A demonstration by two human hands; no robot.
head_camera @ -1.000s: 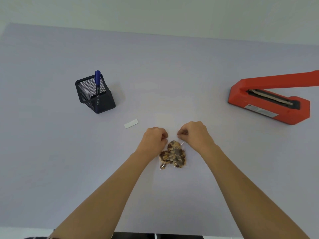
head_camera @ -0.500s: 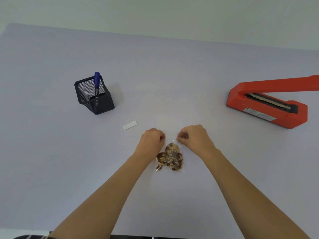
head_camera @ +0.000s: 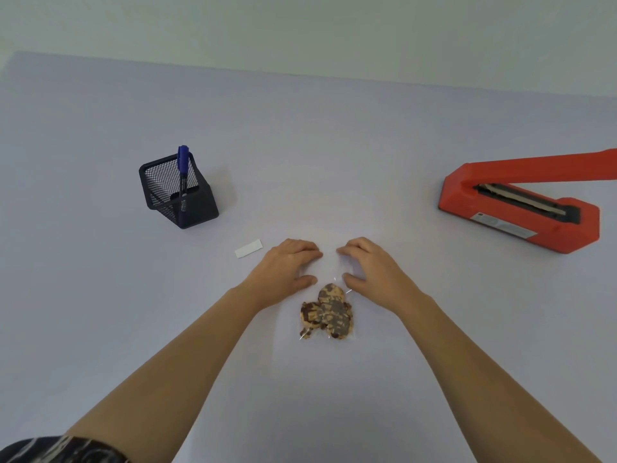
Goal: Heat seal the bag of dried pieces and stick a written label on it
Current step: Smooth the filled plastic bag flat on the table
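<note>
- Pale lilac surface (head_camera: 100,295) fills the view, with a plain wall behind it.
- Bag (head_camera: 325,312) lies flat at the near centre; its clear upper part is hard to see, and the dried pieces sit in its near half.
- Left hand (head_camera: 287,265) and right hand (head_camera: 367,267) rest just beyond the pieces, fingers spread and flat on the clear film, each grip apart and clamped on nothing.
- Label (head_camera: 248,248) lies just left of the left hand, apart from the bag. I cannot tell if it has writing.
- Pen (head_camera: 182,172) stands in the mesh holder (head_camera: 178,192) at the far left.
- Sealer (head_camera: 521,208) is at the right, well apart from the bag, with its arm raised.
- My judgement: the step in hand is to flatten the open end of the bag before sealing.
- To do it well, press the film smooth from the pieces toward the mouth, so that air goes out and no fold remains.
- Keep the pieces away from the mouth, because a crumb in the seal line could make a weak seal.
</note>
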